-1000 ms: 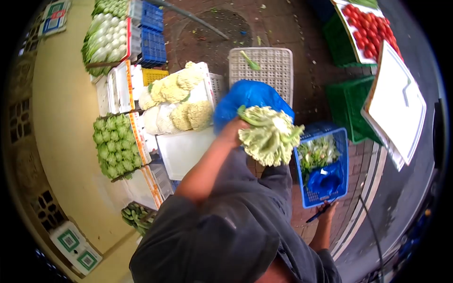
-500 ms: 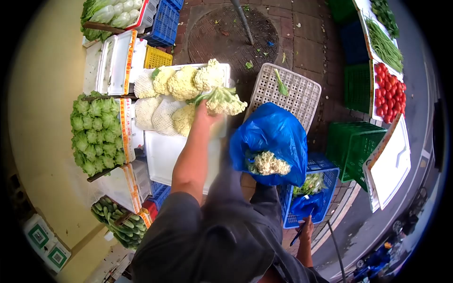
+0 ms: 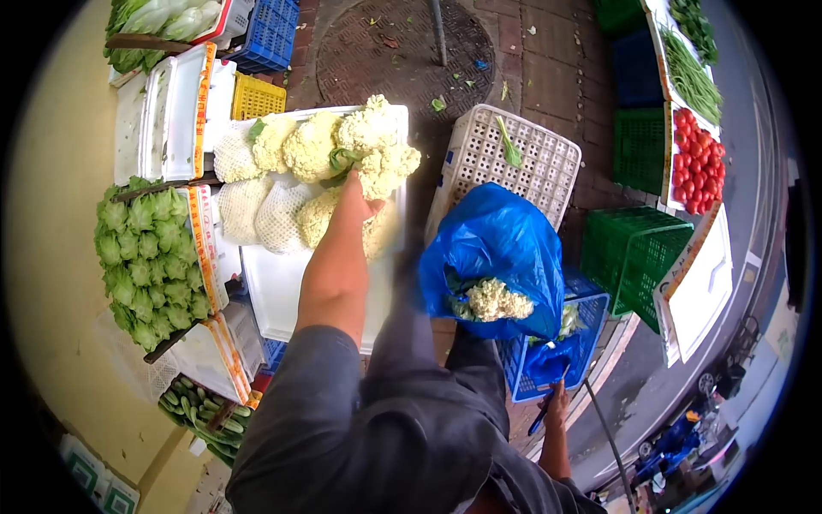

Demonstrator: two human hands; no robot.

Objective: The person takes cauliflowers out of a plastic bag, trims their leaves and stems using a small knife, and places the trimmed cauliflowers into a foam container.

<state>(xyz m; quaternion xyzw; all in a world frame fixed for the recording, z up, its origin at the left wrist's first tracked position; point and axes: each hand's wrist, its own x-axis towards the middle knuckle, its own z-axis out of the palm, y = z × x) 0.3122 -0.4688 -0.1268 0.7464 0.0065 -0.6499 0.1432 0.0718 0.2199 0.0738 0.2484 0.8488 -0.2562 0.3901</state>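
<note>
My left hand (image 3: 357, 190) is closed on a pale cauliflower (image 3: 390, 169) at the right edge of a white foam tray (image 3: 278, 300). The fingers are partly hidden behind it. More cauliflowers (image 3: 310, 147) sit close together in the tray, some in white foam netting (image 3: 281, 212). Low on the right, my right hand (image 3: 556, 404) is wrapped around a slim dark-blue-handled thing (image 3: 538, 421), too small to identify. Nearby, a blue plastic bag (image 3: 501, 231) lies open with a cauliflower (image 3: 492, 300) inside.
The bag rests against an upturned grey-white crate (image 3: 535, 158), with a blue crate (image 3: 591, 343) beside it. Lettuces (image 3: 150, 257) and cucumbers (image 3: 201, 411) are on the left. Green crates (image 3: 634, 257) and tomatoes (image 3: 698, 163) stand on the right, beside the road.
My left hand has moved the cauliflower left, against the others in the tray, and turned it so its florets face up. The view has shifted slightly. My right hand keeps its grip.
</note>
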